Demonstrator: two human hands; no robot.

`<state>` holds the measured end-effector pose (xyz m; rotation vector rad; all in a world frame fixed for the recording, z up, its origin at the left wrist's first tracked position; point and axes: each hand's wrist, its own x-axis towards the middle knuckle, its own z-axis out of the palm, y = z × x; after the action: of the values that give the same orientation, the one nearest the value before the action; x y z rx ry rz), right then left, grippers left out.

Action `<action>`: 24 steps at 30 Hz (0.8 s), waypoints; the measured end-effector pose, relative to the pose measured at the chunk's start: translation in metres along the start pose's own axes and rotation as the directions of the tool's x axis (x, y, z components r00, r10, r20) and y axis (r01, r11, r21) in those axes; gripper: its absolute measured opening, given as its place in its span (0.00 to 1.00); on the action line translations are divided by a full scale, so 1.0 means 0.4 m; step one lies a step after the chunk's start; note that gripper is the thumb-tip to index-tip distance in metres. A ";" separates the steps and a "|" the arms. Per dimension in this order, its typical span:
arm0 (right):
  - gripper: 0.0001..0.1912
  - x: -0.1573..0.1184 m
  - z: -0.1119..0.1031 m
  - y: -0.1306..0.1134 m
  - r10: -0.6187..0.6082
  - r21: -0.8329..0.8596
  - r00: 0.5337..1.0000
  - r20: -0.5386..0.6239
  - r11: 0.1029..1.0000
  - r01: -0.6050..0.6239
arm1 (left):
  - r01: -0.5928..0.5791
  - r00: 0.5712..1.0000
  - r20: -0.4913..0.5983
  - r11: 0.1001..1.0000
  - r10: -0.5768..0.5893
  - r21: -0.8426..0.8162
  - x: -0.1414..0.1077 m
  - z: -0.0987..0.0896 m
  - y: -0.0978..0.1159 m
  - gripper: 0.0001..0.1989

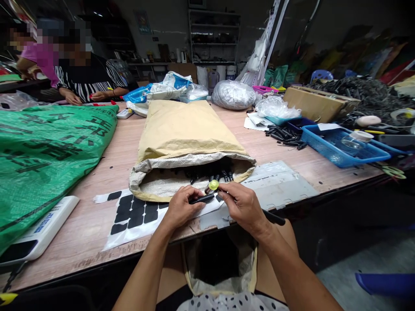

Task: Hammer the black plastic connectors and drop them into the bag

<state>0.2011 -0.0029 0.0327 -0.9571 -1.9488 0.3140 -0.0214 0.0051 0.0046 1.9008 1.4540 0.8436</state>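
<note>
Across the wooden table (233, 129), a sack (184, 129) lies mouth-near, black parts (227, 175) inside; whether those are finished is unclear. Just nearer, the left hand (184, 205) grips a black tube (205, 199); the right hand (241, 203) pinches something too small to tell at its right. This tube seems mid-work. Many stickers (136, 211) remain on the sheet (129, 234) at left.

At centre, a black tube (202, 199) and a yellow-green round piece (213, 185) are seen. The tan sack (188, 129) is lined in greyish white; a white sheet (147, 229) below is patterned with black rounded squares. At left, a green bag (55, 151) is printed in black; at upper left, a top (84, 77) is striped black and white.
</note>
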 end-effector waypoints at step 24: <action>0.12 -0.034 0.008 0.032 0.074 -0.174 0.997 -0.003 0.982 -0.073 | -0.011 0.999 -0.039 0.998 0.013 0.054 0.000 0.003 0.004 0.07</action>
<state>0.2088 -0.0039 0.0155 -1.1439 -1.9710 0.1890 -0.0192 0.0045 0.0052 1.9450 1.5042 0.8598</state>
